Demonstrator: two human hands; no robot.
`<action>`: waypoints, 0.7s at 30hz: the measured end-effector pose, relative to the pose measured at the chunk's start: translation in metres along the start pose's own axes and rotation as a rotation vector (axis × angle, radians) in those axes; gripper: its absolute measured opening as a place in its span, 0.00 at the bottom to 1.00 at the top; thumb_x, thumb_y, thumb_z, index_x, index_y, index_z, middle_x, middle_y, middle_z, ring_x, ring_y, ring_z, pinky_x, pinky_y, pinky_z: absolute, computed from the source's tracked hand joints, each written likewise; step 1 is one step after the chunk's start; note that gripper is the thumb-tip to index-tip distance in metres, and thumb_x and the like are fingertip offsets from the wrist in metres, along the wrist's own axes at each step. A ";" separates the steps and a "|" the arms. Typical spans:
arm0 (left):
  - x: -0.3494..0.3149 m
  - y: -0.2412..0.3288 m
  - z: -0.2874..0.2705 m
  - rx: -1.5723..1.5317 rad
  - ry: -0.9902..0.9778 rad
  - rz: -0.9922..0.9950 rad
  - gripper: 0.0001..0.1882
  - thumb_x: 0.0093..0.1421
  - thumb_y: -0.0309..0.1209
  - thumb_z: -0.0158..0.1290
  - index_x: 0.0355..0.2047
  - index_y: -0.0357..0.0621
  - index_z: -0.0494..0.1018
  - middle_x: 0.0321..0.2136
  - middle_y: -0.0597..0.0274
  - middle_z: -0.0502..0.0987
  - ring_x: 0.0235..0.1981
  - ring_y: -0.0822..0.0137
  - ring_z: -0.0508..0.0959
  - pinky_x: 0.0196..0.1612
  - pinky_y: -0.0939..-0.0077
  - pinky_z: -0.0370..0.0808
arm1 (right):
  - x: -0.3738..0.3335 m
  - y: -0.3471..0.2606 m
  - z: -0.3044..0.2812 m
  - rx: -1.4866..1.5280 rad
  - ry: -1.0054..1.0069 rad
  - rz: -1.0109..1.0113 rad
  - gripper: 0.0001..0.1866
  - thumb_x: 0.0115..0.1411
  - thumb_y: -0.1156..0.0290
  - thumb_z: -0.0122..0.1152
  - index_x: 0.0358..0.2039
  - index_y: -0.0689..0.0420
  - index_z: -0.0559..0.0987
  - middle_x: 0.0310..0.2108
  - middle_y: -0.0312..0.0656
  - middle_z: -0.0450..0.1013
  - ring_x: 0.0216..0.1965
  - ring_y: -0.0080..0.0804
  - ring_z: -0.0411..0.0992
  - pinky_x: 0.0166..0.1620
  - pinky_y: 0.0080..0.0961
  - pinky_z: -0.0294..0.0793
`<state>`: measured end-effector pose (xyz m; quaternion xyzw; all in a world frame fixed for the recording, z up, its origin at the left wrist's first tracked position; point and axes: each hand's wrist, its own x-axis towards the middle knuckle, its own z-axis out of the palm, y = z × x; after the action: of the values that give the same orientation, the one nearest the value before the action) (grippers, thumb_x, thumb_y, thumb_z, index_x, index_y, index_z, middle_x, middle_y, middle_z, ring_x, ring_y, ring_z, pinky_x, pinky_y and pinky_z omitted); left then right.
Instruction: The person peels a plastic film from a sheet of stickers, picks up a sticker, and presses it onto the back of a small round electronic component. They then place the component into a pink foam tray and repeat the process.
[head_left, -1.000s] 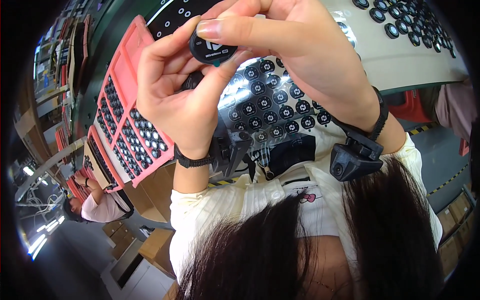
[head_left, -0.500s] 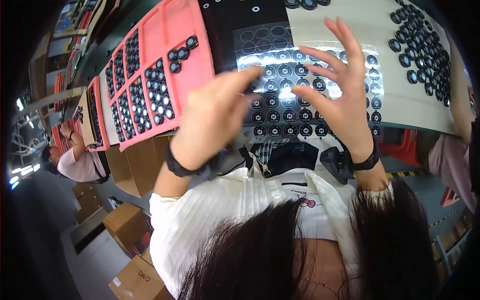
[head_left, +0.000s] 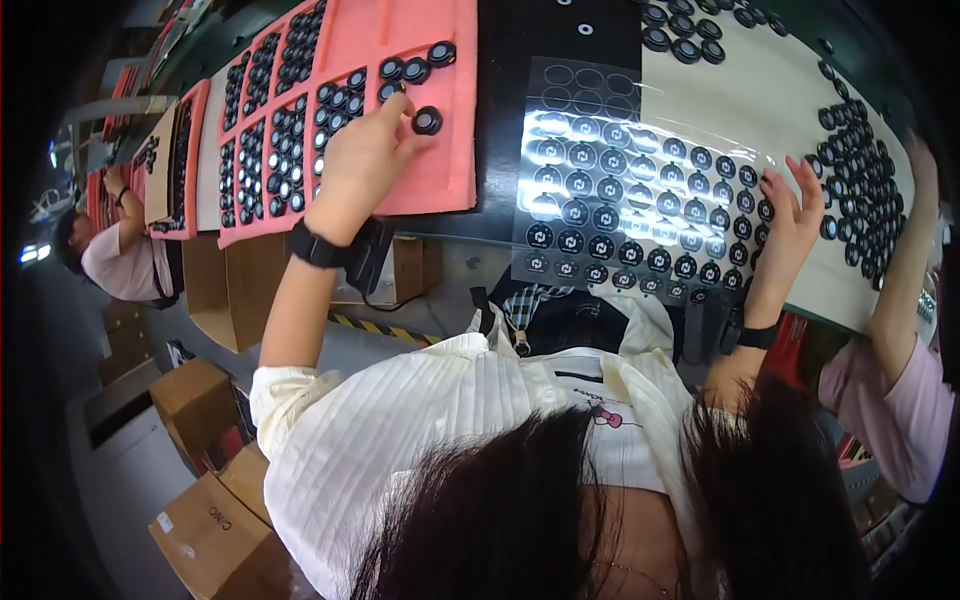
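My left hand [head_left: 362, 165] reaches over the pink foam tray [head_left: 455, 170], its thumb and forefinger at either side of a round black cap [head_left: 427, 120] with a grey centre. It looks pinched there, close above or on the tray. Beside the fingertips lie several more black caps [head_left: 415, 69]. Before me is a clear sheet [head_left: 530, 220] with rows of round black stickers [head_left: 575, 212] bearing a white mark; glare covers part of it. My right hand [head_left: 795, 225] is at the sheet's right edge, fingers raised and apart, with nothing seen in it.
Filled compartments of black caps [head_left: 288, 150] take up the tray's left side. A heap of caps [head_left: 865, 200] lies on the cream mat [head_left: 720, 95] at right, beside another person's arm [head_left: 905, 265]. A co-worker [head_left: 125, 250] works at far left. Cardboard boxes [head_left: 215, 530] stand below.
My left hand has moved from the sticker sheet left to the tray, where another cap now shows at its fingers. My right hand has moved to the sheet's right edge. The view has shifted.
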<state>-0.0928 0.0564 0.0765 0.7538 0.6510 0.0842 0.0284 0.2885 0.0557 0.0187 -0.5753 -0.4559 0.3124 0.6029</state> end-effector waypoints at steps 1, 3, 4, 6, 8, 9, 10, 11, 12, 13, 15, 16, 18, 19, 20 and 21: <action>0.004 -0.005 0.004 -0.025 -0.018 0.014 0.12 0.48 0.33 0.54 0.31 0.44 0.67 0.20 0.56 0.73 0.22 0.55 0.74 0.24 0.66 0.70 | 0.000 0.000 0.000 0.028 0.018 0.041 0.20 0.56 0.78 0.48 0.50 0.65 0.61 0.48 0.48 0.63 0.42 0.31 0.69 0.45 0.23 0.68; 0.014 -0.015 0.010 -0.078 -0.053 0.051 0.12 0.47 0.35 0.55 0.27 0.43 0.67 0.20 0.56 0.74 0.23 0.54 0.74 0.25 0.64 0.69 | -0.002 0.003 -0.001 0.023 0.000 0.043 0.19 0.57 0.77 0.47 0.50 0.65 0.61 0.48 0.48 0.63 0.42 0.31 0.69 0.45 0.23 0.68; 0.018 -0.017 0.010 -0.074 -0.047 0.043 0.12 0.47 0.35 0.55 0.27 0.43 0.67 0.20 0.56 0.74 0.23 0.54 0.74 0.25 0.64 0.69 | -0.002 0.005 0.000 0.012 0.000 0.047 0.19 0.57 0.77 0.47 0.49 0.65 0.62 0.48 0.48 0.63 0.41 0.31 0.69 0.45 0.22 0.68; 0.028 -0.016 0.012 -0.090 -0.040 0.014 0.12 0.47 0.35 0.55 0.25 0.42 0.67 0.19 0.55 0.73 0.23 0.53 0.73 0.25 0.64 0.69 | -0.002 0.008 -0.001 0.004 0.001 0.048 0.18 0.57 0.77 0.47 0.49 0.65 0.62 0.47 0.48 0.64 0.41 0.31 0.69 0.45 0.22 0.68; 0.034 -0.013 0.012 -0.096 -0.032 0.004 0.11 0.48 0.35 0.55 0.24 0.42 0.67 0.19 0.55 0.73 0.23 0.53 0.73 0.25 0.64 0.69 | -0.001 0.011 -0.004 0.018 -0.009 0.040 0.19 0.56 0.77 0.47 0.49 0.64 0.62 0.47 0.47 0.64 0.41 0.30 0.69 0.45 0.22 0.67; 0.036 -0.012 0.012 -0.081 -0.021 0.015 0.11 0.47 0.35 0.55 0.24 0.42 0.67 0.19 0.55 0.73 0.23 0.53 0.73 0.25 0.64 0.69 | -0.001 0.012 -0.005 0.026 -0.014 0.036 0.19 0.56 0.77 0.47 0.49 0.64 0.62 0.47 0.47 0.64 0.40 0.30 0.69 0.45 0.21 0.67; 0.038 -0.012 0.012 -0.067 -0.010 0.026 0.11 0.47 0.35 0.55 0.23 0.42 0.67 0.19 0.54 0.73 0.24 0.53 0.73 0.25 0.64 0.69 | 0.000 0.013 -0.005 0.029 -0.014 0.031 0.19 0.56 0.77 0.47 0.49 0.64 0.62 0.47 0.47 0.64 0.40 0.30 0.69 0.45 0.21 0.67; 0.040 -0.011 0.012 -0.052 -0.001 0.039 0.11 0.47 0.35 0.55 0.23 0.42 0.67 0.18 0.54 0.73 0.24 0.53 0.73 0.25 0.64 0.69 | 0.000 0.014 -0.006 0.025 -0.018 0.032 0.19 0.56 0.77 0.47 0.50 0.64 0.62 0.47 0.47 0.64 0.40 0.30 0.69 0.44 0.21 0.67; 0.042 -0.010 0.013 -0.049 0.004 0.041 0.11 0.47 0.35 0.55 0.23 0.42 0.67 0.18 0.54 0.73 0.24 0.53 0.73 0.25 0.64 0.69 | 0.000 0.015 -0.007 0.020 -0.022 0.032 0.20 0.56 0.77 0.48 0.50 0.64 0.62 0.47 0.47 0.64 0.40 0.29 0.69 0.44 0.20 0.67; 0.043 -0.009 0.014 -0.046 0.030 0.049 0.10 0.48 0.35 0.55 0.23 0.42 0.68 0.18 0.55 0.73 0.23 0.53 0.73 0.25 0.65 0.69 | 0.000 0.016 -0.007 0.015 -0.027 0.033 0.20 0.56 0.78 0.48 0.50 0.64 0.61 0.47 0.47 0.64 0.39 0.28 0.69 0.43 0.20 0.67; 0.043 -0.008 0.014 -0.040 0.083 0.062 0.09 0.48 0.35 0.54 0.24 0.43 0.69 0.17 0.56 0.73 0.23 0.54 0.74 0.25 0.67 0.70 | 0.000 0.020 -0.006 0.038 -0.027 0.030 0.20 0.55 0.78 0.49 0.50 0.64 0.61 0.47 0.47 0.64 0.39 0.26 0.69 0.43 0.18 0.67; 0.042 -0.008 0.012 -0.039 0.086 0.063 0.09 0.48 0.35 0.54 0.24 0.43 0.69 0.17 0.56 0.73 0.23 0.54 0.74 0.25 0.67 0.70 | 0.001 0.021 -0.006 0.057 -0.026 0.032 0.21 0.55 0.79 0.50 0.49 0.64 0.61 0.47 0.47 0.64 0.38 0.24 0.68 0.43 0.17 0.67; 0.038 -0.008 0.009 -0.181 0.092 -0.038 0.07 0.50 0.32 0.53 0.26 0.43 0.70 0.20 0.57 0.74 0.24 0.58 0.75 0.26 0.70 0.70 | 0.001 0.022 -0.006 0.077 -0.027 0.031 0.21 0.54 0.80 0.51 0.49 0.64 0.61 0.47 0.47 0.64 0.37 0.22 0.68 0.42 0.16 0.66; 0.036 -0.009 0.007 -0.252 0.094 -0.090 0.06 0.51 0.31 0.52 0.27 0.44 0.70 0.21 0.57 0.74 0.24 0.60 0.75 0.26 0.72 0.70 | 0.001 0.022 -0.006 0.070 -0.029 0.033 0.21 0.54 0.80 0.51 0.49 0.64 0.61 0.47 0.47 0.64 0.37 0.22 0.68 0.42 0.16 0.66; 0.032 -0.012 0.003 -0.251 0.096 -0.093 0.06 0.51 0.31 0.52 0.27 0.44 0.70 0.21 0.57 0.74 0.24 0.60 0.75 0.26 0.72 0.70 | 0.001 0.021 -0.005 0.063 -0.033 0.036 0.21 0.54 0.80 0.51 0.49 0.65 0.61 0.47 0.47 0.64 0.37 0.22 0.68 0.42 0.16 0.66; 0.030 -0.018 -0.002 -0.675 0.014 -0.224 0.05 0.51 0.30 0.51 0.29 0.44 0.71 0.23 0.58 0.74 0.25 0.62 0.75 0.26 0.73 0.70 | 0.000 0.022 -0.006 0.055 -0.028 0.042 0.21 0.54 0.80 0.51 0.49 0.65 0.61 0.47 0.47 0.64 0.37 0.22 0.68 0.42 0.15 0.66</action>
<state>-0.1068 0.0884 0.0782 0.6253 0.6654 0.2961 0.2803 0.2974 0.0561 -0.0022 -0.5636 -0.4431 0.3455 0.6056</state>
